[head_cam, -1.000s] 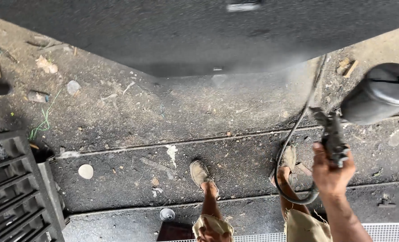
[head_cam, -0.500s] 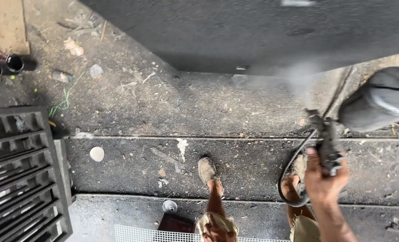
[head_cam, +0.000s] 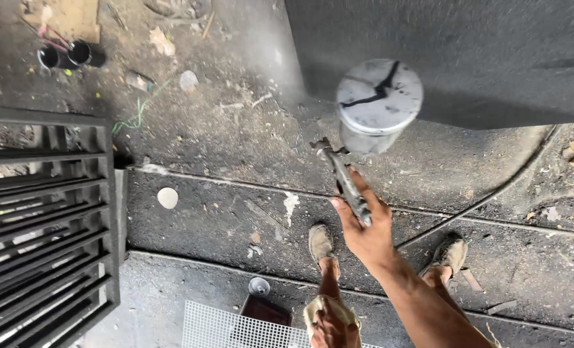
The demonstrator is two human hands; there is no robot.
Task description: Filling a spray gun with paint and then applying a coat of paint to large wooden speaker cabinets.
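Note:
My right hand (head_cam: 363, 225) grips the handle of a grey paint spray gun (head_cam: 342, 177), raised at the middle of the view. Its round cup (head_cam: 378, 103), with a dusty white lid, sits on top of the gun. The gun points toward the edge of a large dark grey panel (head_cam: 455, 51) that fills the top right. A thin air hose (head_cam: 493, 193) curves over the floor to the right. My two feet in worn shoes (head_cam: 320, 241) stand below the hand. My left hand is out of sight.
A black slatted grille (head_cam: 42, 219) lies at the left. A white mesh sheet (head_cam: 229, 328) and a small dark tray (head_cam: 266, 309) lie by my feet. Two small black cans (head_cam: 68, 55) and scraps litter the dirty concrete floor (head_cam: 222, 129) at the top left.
My right hand has swung the spray gun from the right side to the middle of the view, toward the panel's left edge. The view has shifted, so the grille shows more.

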